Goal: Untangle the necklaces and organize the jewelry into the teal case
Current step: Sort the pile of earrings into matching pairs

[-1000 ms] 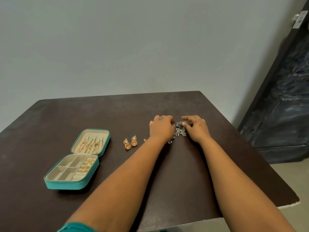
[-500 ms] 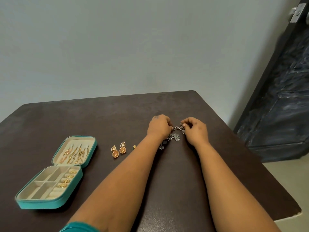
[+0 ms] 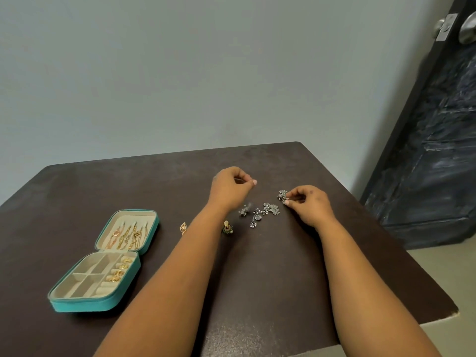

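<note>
Overhead, head view only. Left hand [image 3: 230, 188] raised slightly above the dark brown table [image 3: 270, 279], thumb and forefinger pinched together; whether a thin chain sits between them, cannot tell. Right hand [image 3: 309, 204] curled, fingertips pinching one end of the silver necklace [image 3: 268, 210], which trails leftward across the tabletop between both hands. Teal case [image 3: 103, 264] lies open at left, gold chains in the lid, rings in the tray. Gold earring [image 3: 183, 228] and green-gold earring [image 3: 227, 228] flank the left forearm.
</note>
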